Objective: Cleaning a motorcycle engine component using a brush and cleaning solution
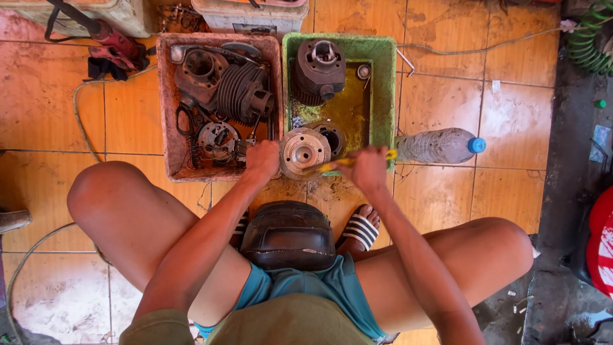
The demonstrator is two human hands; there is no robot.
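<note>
My left hand (263,159) grips the edge of a round metal engine part (304,152), a disc with a central hub, held over the near rim of the green tray (386,83). My right hand (369,167) holds a yellow-handled brush (341,161) whose tip points at the disc. In the green tray lie a finned dark cylinder (317,70), a ring-shaped part (332,137) and yellowish liquid. The red tray (167,128) to the left holds a finned engine block (227,89) and several smaller parts.
A clear plastic bottle with a blue cap (440,145) lies right of the green tray. A black seat-like pad (288,235) sits between my legs on the orange tiled floor. A red tool (115,45) and a hose (80,108) lie at far left; a green coiled hose (590,38) at far right.
</note>
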